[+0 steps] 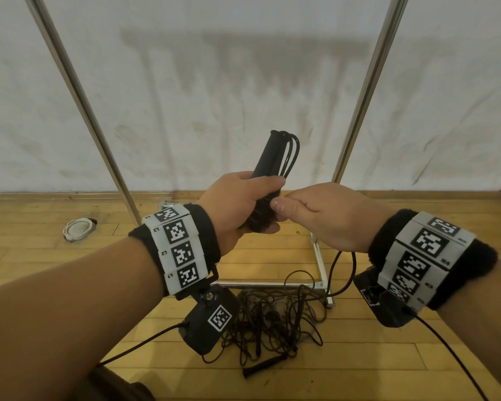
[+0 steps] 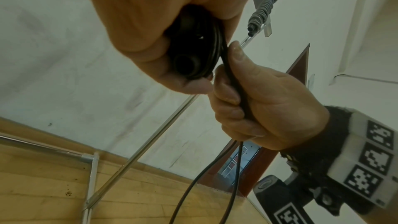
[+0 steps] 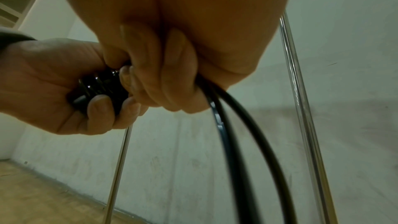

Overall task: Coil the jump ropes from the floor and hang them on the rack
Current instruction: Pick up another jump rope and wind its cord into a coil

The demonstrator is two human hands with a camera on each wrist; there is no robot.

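My left hand (image 1: 243,198) grips the two black handles of a jump rope (image 1: 268,162) held together and pointing up, with cord loops lying alongside them. Right beside it, my right hand (image 1: 298,205) pinches the same rope's black cord (image 2: 233,83) against the handles. Two strands of cord (image 3: 239,125) hang down from the right fist (image 3: 172,67). The handle ends (image 2: 187,57) show under the left hand (image 2: 155,37). A tangled pile of more ropes (image 1: 272,319) lies on the wooden floor below my wrists.
The rack's two metal poles (image 1: 78,91) (image 1: 365,91) rise in front of a white wall, and its base frame (image 1: 320,256) lies on the floor. A grey coiled rope (image 2: 261,11) hangs near the rack's top. A white round object (image 1: 78,228) sits on the floor at left.
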